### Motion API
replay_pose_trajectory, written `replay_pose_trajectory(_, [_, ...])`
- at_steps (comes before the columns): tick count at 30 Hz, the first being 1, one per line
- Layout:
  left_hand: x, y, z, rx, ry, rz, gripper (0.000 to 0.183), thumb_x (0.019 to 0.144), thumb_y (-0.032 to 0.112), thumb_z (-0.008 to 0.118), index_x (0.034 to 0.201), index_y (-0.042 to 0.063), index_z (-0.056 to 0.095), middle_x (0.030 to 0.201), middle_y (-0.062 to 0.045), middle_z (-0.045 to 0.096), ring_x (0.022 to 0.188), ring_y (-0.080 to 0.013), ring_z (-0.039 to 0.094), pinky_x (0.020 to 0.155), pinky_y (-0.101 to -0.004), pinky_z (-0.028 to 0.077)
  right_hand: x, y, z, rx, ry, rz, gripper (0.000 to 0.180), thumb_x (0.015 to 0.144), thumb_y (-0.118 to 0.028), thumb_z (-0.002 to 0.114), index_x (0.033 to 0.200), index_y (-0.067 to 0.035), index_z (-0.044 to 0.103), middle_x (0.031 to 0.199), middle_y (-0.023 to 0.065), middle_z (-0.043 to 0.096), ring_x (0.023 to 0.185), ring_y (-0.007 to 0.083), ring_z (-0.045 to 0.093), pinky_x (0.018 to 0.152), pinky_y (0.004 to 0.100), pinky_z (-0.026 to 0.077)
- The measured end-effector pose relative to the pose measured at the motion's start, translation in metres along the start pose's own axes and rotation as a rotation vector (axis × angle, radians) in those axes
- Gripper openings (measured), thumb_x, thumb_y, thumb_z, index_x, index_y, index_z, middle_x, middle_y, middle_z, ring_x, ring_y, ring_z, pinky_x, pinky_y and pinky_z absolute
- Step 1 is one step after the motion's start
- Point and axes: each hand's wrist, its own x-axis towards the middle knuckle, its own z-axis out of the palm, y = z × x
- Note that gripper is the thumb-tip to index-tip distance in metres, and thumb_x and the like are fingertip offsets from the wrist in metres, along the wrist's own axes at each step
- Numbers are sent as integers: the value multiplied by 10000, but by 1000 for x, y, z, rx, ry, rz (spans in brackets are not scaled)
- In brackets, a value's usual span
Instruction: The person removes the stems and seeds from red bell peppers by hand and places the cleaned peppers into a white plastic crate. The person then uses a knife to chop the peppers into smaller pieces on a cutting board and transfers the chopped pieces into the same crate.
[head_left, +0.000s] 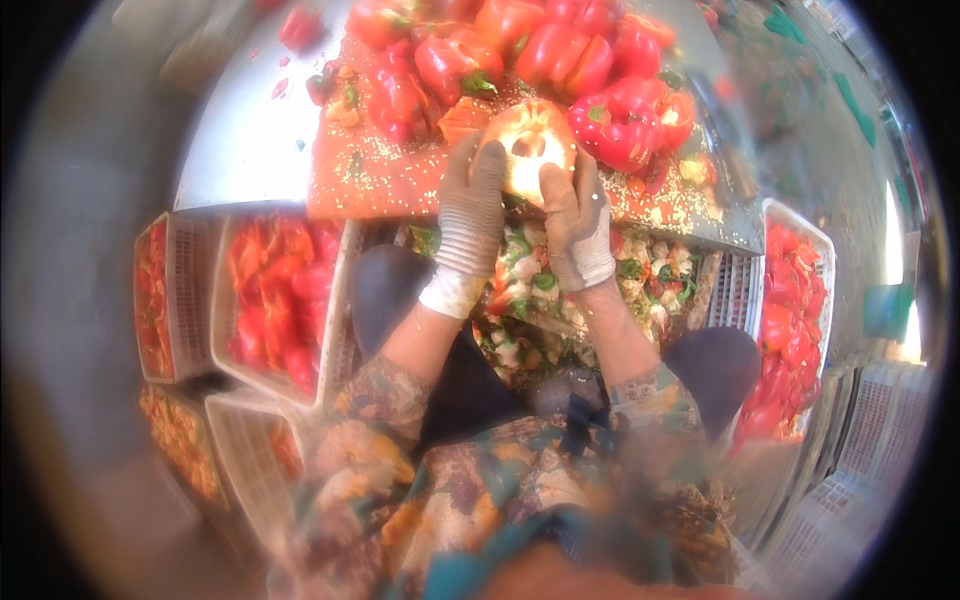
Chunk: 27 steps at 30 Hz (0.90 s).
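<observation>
Between my two gloved hands is a cut piece of red bell pepper (534, 135), its pale inner side with a hole turned up. My left hand (476, 195) grips it from the left, and my right hand (577, 210) from the right. It is over the near edge of a red-orange board (382, 180) strewn with seeds. Whole and cut red bell peppers (562, 56) are heaped just beyond the hands. Whether a knife is in either hand, I cannot tell.
Crates of red pepper pieces stand at the left (281, 300) and right (791, 322). Below the board's edge lie pepper cores and green stems (525, 277). A metal table (255, 150) extends around the board. Stacked plastic crates (874, 427) are at lower right.
</observation>
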Motion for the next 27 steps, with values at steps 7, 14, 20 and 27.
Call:
replay_pose_trajectory(7, [-11,3,-2,-310,-65,-259,477,997,329,507,1277,-57,527,1036,-76,613,912,-114,558,791,-261,476,4,11,-2,-146,61,-163,302,979,-224,444,1131,8,564,865,97,622,755,169,566,665,321,458])
replay_pose_trajectory(14, [-2,-2,-11,-341,-186,-285,542,963,379,561,1296,-46,513,1101,-75,598,965,-134,571,842,-263,474,11,42,-2,241,-30,-9,344,983,-275,464,1177,-13,574,1057,82,645,940,191,641,814,350,531])
replay_pose_trajectory(20, [-1,-11,-9,-748,-288,-416,708,906,550,573,1346,4,469,1218,-90,568,1105,-191,551,956,-334,454,21,49,-1,753,-30,214,393,974,-309,485,1223,-14,557,1110,105,646,973,208,634,834,354,524])
replay_pose_trajectory(27, [-5,9,-5,-846,-262,-568,832,865,710,478,1390,67,431,1309,-105,542,1188,-283,530,1020,-454,425,21,69,3,417,-125,236,327,971,-328,454,1171,-115,600,921,81,693,720,229,656,591,338,526])
